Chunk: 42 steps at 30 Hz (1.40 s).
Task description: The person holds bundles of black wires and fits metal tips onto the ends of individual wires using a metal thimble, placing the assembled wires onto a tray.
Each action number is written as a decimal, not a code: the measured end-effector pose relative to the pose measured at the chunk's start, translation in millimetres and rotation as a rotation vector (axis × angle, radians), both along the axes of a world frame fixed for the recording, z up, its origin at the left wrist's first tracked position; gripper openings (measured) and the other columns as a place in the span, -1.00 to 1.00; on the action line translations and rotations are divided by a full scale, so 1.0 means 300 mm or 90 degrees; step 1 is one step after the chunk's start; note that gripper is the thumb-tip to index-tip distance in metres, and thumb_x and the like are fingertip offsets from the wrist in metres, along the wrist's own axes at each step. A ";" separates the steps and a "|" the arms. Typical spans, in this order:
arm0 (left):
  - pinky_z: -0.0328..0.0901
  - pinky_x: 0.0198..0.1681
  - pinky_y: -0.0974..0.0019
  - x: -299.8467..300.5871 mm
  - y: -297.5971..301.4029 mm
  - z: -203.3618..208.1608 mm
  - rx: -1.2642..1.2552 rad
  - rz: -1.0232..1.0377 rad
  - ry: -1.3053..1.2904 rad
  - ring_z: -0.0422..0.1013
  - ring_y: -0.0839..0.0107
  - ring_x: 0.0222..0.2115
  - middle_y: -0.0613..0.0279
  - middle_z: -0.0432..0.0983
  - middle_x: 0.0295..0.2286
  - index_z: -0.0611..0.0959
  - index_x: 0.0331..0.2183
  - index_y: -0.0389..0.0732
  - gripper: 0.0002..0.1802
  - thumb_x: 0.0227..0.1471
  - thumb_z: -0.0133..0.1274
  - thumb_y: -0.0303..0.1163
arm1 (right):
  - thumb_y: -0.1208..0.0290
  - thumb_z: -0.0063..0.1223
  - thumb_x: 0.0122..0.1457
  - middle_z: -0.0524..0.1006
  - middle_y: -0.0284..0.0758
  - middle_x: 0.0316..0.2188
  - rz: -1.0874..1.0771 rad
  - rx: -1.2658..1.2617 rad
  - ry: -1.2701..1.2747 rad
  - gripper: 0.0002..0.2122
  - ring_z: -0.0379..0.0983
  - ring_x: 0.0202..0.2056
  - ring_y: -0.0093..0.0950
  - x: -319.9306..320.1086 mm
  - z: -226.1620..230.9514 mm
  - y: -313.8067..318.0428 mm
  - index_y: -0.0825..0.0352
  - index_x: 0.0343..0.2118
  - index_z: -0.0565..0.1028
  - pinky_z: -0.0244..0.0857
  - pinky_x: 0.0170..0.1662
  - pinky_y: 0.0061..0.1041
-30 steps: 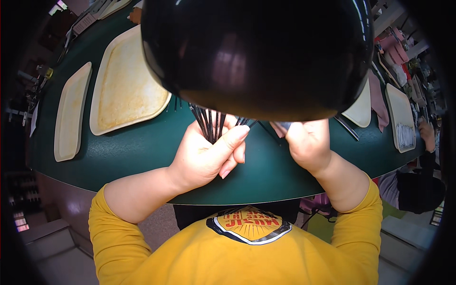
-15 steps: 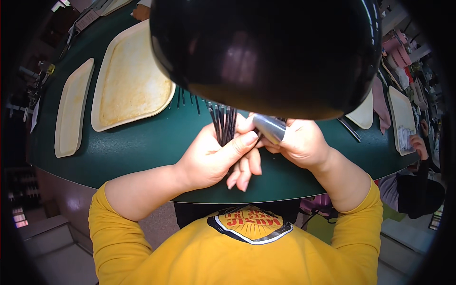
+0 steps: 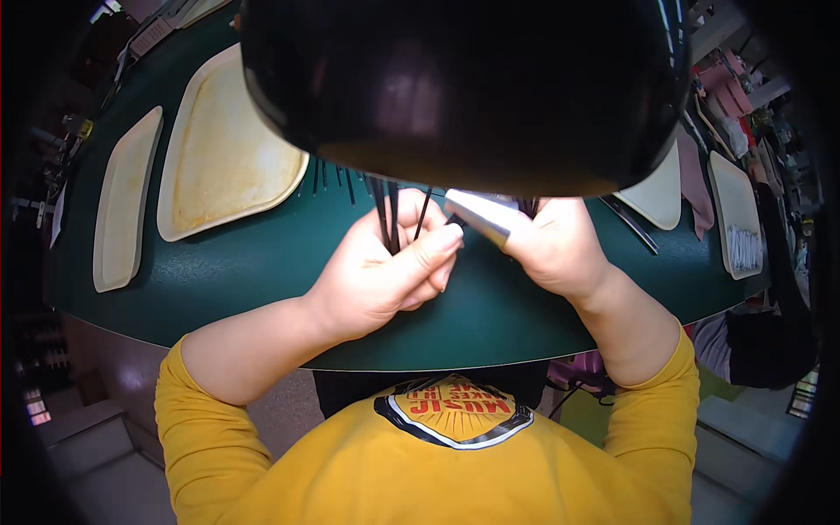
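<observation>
Several thin black rods (image 3: 392,214) rise from my left hand (image 3: 367,271), whose fingers are closed with the thumb pressed toward the fingertips. A short dark end pokes out by that thumb. Across from it, my right hand (image 3: 564,249) is closed round a shiny silver tapered metal piece (image 3: 481,214), its tip pointing at the left hand's fingers. Dark rods (image 3: 528,206) also show behind the metal piece at the right hand. A large glossy black dome (image 3: 464,96) covers the view above both hands and hides part of the right fingers.
More dark rods (image 3: 337,173) lie on the green table (image 3: 236,280). A large cream tray (image 3: 232,144) and a narrow one (image 3: 127,201) sit left. At right are a cream tray (image 3: 658,188), dark rods (image 3: 632,226), a pink cloth (image 3: 696,179) and a tray holding pale sticks (image 3: 744,249).
My hands have drawn apart, and the right fingers no longer show beneath the left hand. Fewer rods show in my left hand. Another person's hand has left the far-right tray.
</observation>
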<state>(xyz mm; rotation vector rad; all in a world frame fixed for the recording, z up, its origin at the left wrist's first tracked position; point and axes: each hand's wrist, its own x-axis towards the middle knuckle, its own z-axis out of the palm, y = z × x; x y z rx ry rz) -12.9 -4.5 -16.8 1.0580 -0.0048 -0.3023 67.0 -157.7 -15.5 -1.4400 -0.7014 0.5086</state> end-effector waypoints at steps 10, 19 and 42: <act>0.08 -0.65 0.70 -0.005 -0.006 0.005 0.207 0.113 -0.084 0.18 0.75 -0.71 0.38 0.29 -0.69 0.35 -0.54 -0.26 -0.89 -0.11 -0.06 -0.49 | 0.59 -0.15 -0.06 0.43 -0.31 -0.49 -0.030 0.116 -0.008 -0.80 0.33 -0.44 -0.67 -0.002 0.027 -0.007 0.49 -0.31 0.34 0.21 -0.34 -0.73; 0.15 -0.56 0.67 0.016 0.001 -0.041 0.326 0.189 -0.235 0.23 0.73 -0.61 0.36 0.33 -0.64 0.37 -0.54 -0.28 -0.91 -0.15 -0.04 -0.55 | 0.68 -0.19 -0.17 0.42 -0.32 -0.50 -0.070 0.061 -0.107 -0.71 0.21 -0.57 -0.76 -0.004 0.022 -0.019 0.46 -0.28 0.34 0.15 -0.46 -0.83; -0.09 -0.80 0.67 0.020 0.026 -0.017 0.055 -0.015 0.002 0.02 0.73 -0.85 0.26 0.33 -0.72 0.35 -0.48 -0.24 -0.90 -0.05 -0.15 -0.41 | 0.51 -0.34 0.01 0.41 -0.32 -0.54 0.038 0.017 0.026 -0.75 0.16 -0.70 -0.75 0.007 0.021 -0.010 0.43 -0.26 0.34 0.07 -0.60 -0.82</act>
